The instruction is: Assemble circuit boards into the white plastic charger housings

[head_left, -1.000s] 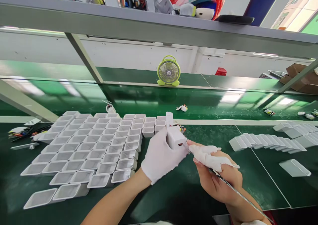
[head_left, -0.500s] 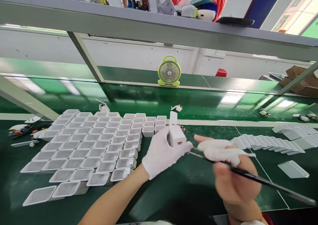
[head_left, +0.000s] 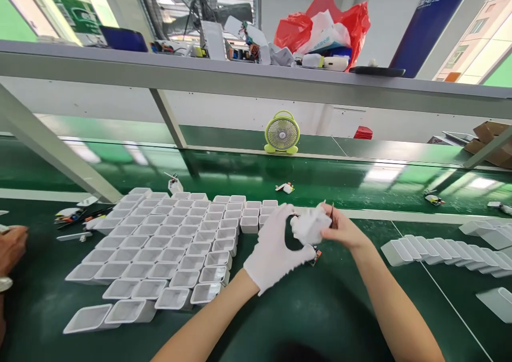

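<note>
My left hand (head_left: pixel 276 250), in a white glove, curves in a C with thumb and fingers apart. A dark gap shows between its palm and a crumpled white cloth (head_left: pixel 310 226). My bare right hand (head_left: pixel 340 224) pinches that cloth from its right side, close to the gloved fingertips. Below the cloth, by the gloved thumb, lies a small part with orange and dark bits (head_left: pixel 315 256), mostly hidden. To the left, rows of open white plastic cases (head_left: pixel 172 250) cover the green bench top.
Stacked white covers (head_left: pixel 444 252) lie on the right. Behind stand a green fan (head_left: pixel 282 134) and a small white assembly (head_left: pixel 285 187). A shelf (head_left: pixel 240 87) crosses above the bench. At the left edge is another person's hand (head_left: pixel 12 247).
The white case has left my gloved hand's grip, and its fingers have opened. My right hand has moved left to it with the cloth; the black-handled rod is no longer visible. The view has tilted up.
</note>
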{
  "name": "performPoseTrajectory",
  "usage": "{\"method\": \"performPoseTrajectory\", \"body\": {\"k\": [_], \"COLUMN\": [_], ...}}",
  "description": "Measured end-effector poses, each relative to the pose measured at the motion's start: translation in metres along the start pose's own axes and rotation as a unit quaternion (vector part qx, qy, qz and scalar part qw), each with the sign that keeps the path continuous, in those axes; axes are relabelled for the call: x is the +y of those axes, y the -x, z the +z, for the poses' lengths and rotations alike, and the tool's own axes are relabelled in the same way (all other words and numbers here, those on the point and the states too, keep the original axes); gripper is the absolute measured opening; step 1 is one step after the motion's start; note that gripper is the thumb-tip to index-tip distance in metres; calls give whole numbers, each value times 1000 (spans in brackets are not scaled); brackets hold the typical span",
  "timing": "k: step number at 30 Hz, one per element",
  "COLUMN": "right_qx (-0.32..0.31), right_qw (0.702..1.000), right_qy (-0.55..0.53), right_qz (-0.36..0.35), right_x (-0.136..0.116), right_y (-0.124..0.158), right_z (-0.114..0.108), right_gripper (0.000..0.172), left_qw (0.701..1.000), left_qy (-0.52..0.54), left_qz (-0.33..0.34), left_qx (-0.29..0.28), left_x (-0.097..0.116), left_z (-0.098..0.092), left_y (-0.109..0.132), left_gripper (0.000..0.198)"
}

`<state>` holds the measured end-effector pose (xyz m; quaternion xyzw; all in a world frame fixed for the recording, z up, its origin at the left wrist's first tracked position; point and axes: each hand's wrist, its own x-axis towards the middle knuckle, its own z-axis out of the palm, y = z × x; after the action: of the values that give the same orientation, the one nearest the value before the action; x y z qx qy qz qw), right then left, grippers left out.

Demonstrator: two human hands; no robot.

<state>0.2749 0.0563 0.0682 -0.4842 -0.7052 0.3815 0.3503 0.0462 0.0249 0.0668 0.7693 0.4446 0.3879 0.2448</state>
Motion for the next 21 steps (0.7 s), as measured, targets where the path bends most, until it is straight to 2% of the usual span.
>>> {"method": "performPoseTrajectory", "body": {"k": [3,5,7,11,15,18,21], "right_qx": [132,197,221,206,147,67,10], "right_qw": [983,955,927,897,897,906,906], "right_qy": [102,173,228,304,361,381,391], "right_qz": [76,142,199,248,208,170,160], "right_x": [29,49,64,70,54,41,35], "right_y": [-35,-58,-72,-74,-69,-90,-129], "right_z": [-19,-27,-29,-24,-8,11,30], "right_gripper": [52,37,27,33,34,34,36], "left_qw": [982,971,966,960,960,961,961], "left_qy": [-170,-213,-227,-251,-256,-258,-266], "left_qz": [-83,-108,-118,-124,-112,-95,-77], "left_qx": [-19,-23,-18,-12,-17,-22,-25], "left_x": [-26,-39,-45,-48,-51,-54,-52], "left_z": [9,15,22,35,46,52,57], "left_y": [-7,-10,-12,-15,-22,-25,-17], "left_gripper": [32,22,20,23,33,36,35]}}
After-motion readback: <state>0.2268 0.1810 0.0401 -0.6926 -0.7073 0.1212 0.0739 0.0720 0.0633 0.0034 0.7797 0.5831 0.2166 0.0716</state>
